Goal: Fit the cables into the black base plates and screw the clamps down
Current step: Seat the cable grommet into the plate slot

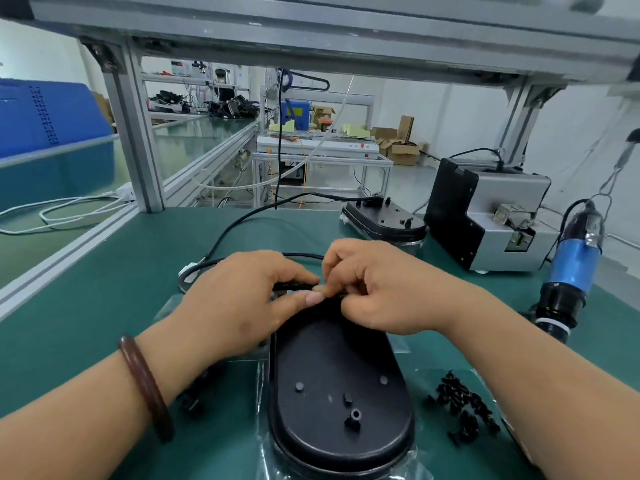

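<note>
Over plate (341,375), hands (239,299) (384,289) apparently pinch cable (294,285).

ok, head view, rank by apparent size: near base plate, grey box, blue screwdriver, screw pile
1. near base plate
2. grey box, farther back, so real size unsure
3. blue screwdriver and screw pile: too alike to rank

no legible text, labels, numbers
</note>
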Available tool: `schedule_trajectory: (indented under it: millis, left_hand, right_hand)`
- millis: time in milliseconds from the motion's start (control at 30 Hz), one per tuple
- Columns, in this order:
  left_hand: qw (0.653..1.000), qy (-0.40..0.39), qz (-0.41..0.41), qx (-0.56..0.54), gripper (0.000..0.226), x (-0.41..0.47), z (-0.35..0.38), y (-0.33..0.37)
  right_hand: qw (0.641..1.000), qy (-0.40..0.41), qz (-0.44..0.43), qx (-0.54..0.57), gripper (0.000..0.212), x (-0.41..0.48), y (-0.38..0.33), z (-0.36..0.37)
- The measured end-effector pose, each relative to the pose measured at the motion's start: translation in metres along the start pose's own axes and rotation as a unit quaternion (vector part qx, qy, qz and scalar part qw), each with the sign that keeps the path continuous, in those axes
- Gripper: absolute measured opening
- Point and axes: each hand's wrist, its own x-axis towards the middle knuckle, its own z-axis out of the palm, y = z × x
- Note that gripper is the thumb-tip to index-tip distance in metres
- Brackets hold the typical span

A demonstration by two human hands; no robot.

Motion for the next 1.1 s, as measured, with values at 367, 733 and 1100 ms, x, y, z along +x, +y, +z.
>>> schedule_trajectory:
  millis: [367,733,1100]
  left_hand:
    - [0.997,0.029,-0.064,-0.029,0.014,0.003,0.006,-0.002]
    - [0.998,0.001,-0.035,-0.06,0.018,0.003,0.002,-0.002]
    - [0.997,-0.016,0.016,-0.073,0.035,-0.003,-0.001,-0.001]
  right_hand:
    - [0.964,0.051,0.111,0.236,0.015,0.005,0.023,-0.006]
    - [0.986,0.058,0.103,0.114,0.011,0.015,0.011,0.006]
    - [0.991,0.063,0.098,0.067,0.011,0.016,0.006,0.011]
